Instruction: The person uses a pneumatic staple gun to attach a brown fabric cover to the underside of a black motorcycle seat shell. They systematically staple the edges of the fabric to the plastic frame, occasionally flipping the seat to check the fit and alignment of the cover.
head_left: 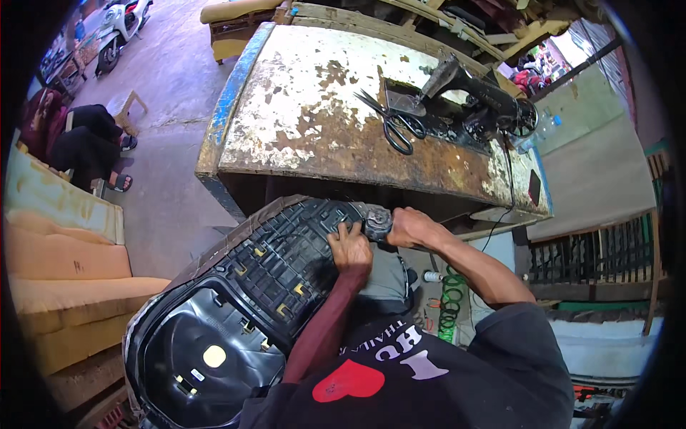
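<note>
A motorcycle seat lies upside down across my lap, its black ribbed plastic base facing up. Dark cover material runs along the far rim. My left hand grips the near edge close to the narrow end, with bent fingertips pressing on the base. Beside it, my right hand is closed around what looks like a staple gun, whose grey, rounded head sits against the seat's narrow end. Its handle is mostly hidden by my fist. The wide end of the base has a deep glossy hollow.
Ahead stands a worn table with a black sewing machine, scissors and a phone. A green coiled hose hangs at my right. Orange foam cushions lie left, near a seated person's legs.
</note>
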A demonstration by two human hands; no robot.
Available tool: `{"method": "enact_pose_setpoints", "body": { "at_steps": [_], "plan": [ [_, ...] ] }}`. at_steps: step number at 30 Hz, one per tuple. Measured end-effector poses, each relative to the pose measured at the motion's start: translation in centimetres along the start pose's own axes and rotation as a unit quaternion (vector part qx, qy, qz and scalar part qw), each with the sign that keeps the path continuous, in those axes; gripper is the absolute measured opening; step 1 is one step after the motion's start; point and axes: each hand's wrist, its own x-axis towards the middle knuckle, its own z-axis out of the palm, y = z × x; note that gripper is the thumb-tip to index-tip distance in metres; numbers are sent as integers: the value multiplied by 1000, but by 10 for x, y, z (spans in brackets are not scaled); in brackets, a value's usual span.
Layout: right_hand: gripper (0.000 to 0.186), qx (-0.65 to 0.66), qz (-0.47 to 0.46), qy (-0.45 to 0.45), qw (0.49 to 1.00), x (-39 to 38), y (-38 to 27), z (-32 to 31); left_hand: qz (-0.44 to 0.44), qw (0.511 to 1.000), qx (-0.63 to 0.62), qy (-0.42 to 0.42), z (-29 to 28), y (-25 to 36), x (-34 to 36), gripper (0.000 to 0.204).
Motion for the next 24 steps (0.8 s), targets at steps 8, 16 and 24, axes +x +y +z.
{"method": "enact_pose_setpoints", "body": {
  "at_steps": [8, 16, 24],
  "plan": [
    [53, 40, 96, -43, 994, -2, 4, -23, 60, 993, -72, -73, -43, -4, 9, 26],
    [60, 49, 68, -65, 994, -15, 2, -28, 66, 993, -74, -67, -35, -9, 3, 35],
    [54, 34, 52, -54, 997, -9, 13, -10, 56, 992, -113, -26, -24, -18, -3, 24]
  ]
}}
